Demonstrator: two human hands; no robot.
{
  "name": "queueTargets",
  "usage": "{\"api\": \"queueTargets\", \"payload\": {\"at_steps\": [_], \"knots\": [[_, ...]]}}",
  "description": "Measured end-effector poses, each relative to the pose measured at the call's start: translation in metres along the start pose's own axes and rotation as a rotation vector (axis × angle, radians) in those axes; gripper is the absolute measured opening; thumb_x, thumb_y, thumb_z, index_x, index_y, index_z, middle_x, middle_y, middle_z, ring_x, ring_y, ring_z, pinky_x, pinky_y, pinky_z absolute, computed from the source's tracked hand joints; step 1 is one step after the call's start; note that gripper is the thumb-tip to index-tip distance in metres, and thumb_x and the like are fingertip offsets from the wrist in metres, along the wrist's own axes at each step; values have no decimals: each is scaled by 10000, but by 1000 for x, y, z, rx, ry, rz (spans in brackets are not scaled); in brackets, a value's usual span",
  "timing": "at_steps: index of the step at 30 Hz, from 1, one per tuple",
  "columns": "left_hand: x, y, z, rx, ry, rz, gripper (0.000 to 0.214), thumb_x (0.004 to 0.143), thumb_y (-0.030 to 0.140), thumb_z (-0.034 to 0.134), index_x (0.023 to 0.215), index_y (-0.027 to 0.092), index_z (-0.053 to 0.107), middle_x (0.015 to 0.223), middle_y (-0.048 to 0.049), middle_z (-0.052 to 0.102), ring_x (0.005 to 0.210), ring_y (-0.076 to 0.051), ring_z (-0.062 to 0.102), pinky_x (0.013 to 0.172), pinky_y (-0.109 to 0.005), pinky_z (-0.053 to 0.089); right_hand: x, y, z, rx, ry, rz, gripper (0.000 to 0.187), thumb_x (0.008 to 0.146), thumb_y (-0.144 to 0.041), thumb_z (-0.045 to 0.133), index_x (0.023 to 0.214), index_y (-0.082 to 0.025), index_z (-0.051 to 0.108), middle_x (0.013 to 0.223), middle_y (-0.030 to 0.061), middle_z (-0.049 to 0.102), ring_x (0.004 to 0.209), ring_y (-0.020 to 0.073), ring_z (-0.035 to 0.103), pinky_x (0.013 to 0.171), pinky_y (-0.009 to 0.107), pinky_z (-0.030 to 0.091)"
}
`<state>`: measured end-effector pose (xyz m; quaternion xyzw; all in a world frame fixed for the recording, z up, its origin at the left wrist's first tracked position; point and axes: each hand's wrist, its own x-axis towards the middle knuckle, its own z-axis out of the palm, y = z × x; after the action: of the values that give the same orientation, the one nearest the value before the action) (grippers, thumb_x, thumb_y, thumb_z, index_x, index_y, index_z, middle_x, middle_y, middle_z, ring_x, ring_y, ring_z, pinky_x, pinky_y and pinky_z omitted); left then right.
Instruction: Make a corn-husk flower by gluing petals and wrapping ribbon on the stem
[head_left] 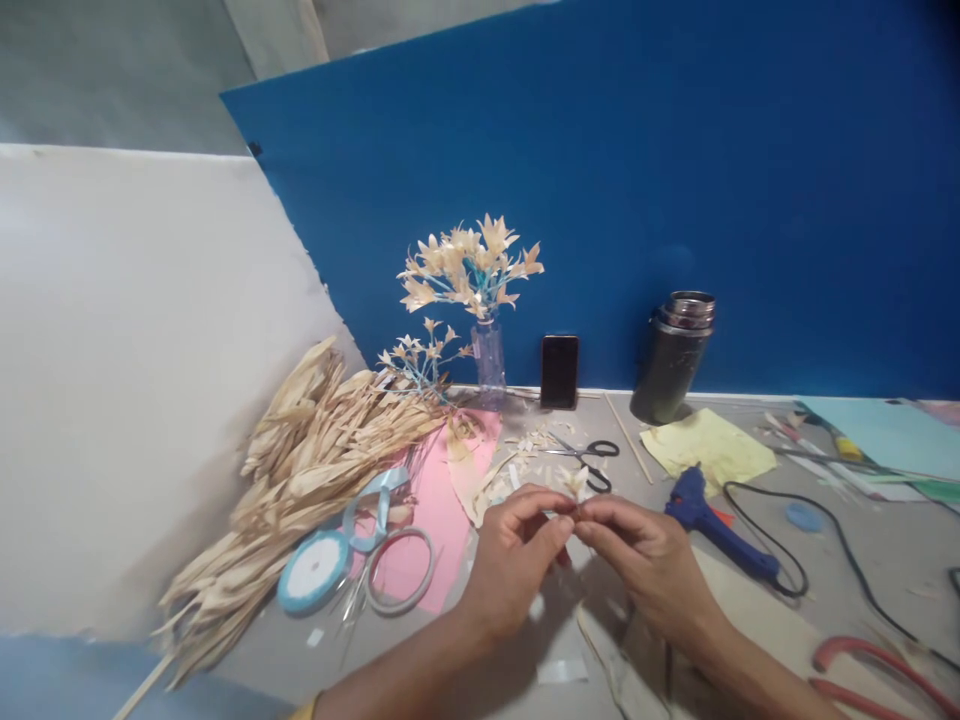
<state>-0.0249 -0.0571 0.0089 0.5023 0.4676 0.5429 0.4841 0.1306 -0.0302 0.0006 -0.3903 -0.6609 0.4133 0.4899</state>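
Both of my hands meet at the middle of the table with fingertips pinched together. My left hand (525, 545) and my right hand (645, 555) grip the base of a small cream flower (576, 484), whose pale petals point up above the fingers. The exact spot under the fingertips is hidden. Just behind the flower lie black-handled scissors (589, 455), blades pointing left. A blue glue gun (716, 525) rests right of my right hand, its black cord curling away. Left of my left hand are a grey tape ring (401, 572) and a blue ribbon spool (313, 572).
Dried corn husks (315, 470) pile at the left beside pink paper (442, 530). A clear bottle (489, 360) holds finished-looking cream flowers (469, 262). A phone (559, 372) and a dark flask (673, 358) stand at the blue board. Red-handled pliers (874, 650) lie front right, yellow paper (709, 447) behind the glue gun.
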Motion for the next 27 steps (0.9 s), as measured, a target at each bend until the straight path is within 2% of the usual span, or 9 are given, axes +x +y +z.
{"api": "queueTargets", "payload": {"at_steps": [2, 4, 8, 12, 17, 21, 27], "knots": [[1, 0, 0, 54, 0, 72, 137, 811, 281, 713, 801, 157, 768, 904, -66, 656, 696, -136, 586, 585, -232, 461, 0, 1, 1, -28, -31, -11, 249, 858, -356, 663, 684, -193, 731, 696, 22, 724, 663, 177, 658, 637, 250, 508], [3, 2, 0, 123, 27, 131, 157, 816, 243, 704, 688, 163, 750, 795, -41, 625, 734, -143, 565, 629, -231, 450, 0, 4, 2, -52, -57, -9, 258, 869, -342, 651, 679, -183, 722, 651, 9, 698, 620, 158, 628, 594, 240, 478], [8, 6, -1, 154, 108, 125, 205, 786, 231, 717, 591, 172, 707, 633, -2, 574, 637, -131, 524, 600, -235, 435, 3, 13, 4, -44, -88, 11, 157, 866, -251, 644, 779, -185, 756, 717, 11, 733, 657, 150, 647, 614, 234, 477], [13, 2, -5, 46, 167, 106, 181, 699, 293, 811, 592, 178, 721, 645, -18, 634, 675, -161, 597, 622, -245, 499, 5, 21, 3, -121, -72, -115, 148, 857, -205, 646, 785, -213, 776, 759, 28, 751, 737, 170, 680, 706, 271, 509], [15, -10, -10, -41, 193, 59, 191, 600, 296, 885, 669, 187, 744, 737, -31, 703, 712, -179, 651, 667, -266, 565, 4, 24, 3, -189, -97, -223, 166, 897, -231, 633, 818, -241, 779, 763, 25, 766, 733, 173, 689, 721, 282, 517], [13, -8, -11, 42, 191, 49, 183, 629, 305, 872, 643, 194, 728, 708, -29, 706, 712, -190, 655, 654, -260, 557, 3, 24, 6, -215, -91, -247, 182, 912, -217, 617, 821, -236, 774, 754, 26, 762, 730, 172, 687, 721, 272, 514], [3, -1, -6, 103, 349, 193, 198, 718, 359, 827, 657, 207, 717, 675, -2, 658, 635, -157, 592, 636, -245, 509, -2, 24, 9, -273, -100, -330, 179, 945, -220, 591, 860, -225, 749, 763, 25, 763, 712, 168, 680, 696, 266, 500]]}}
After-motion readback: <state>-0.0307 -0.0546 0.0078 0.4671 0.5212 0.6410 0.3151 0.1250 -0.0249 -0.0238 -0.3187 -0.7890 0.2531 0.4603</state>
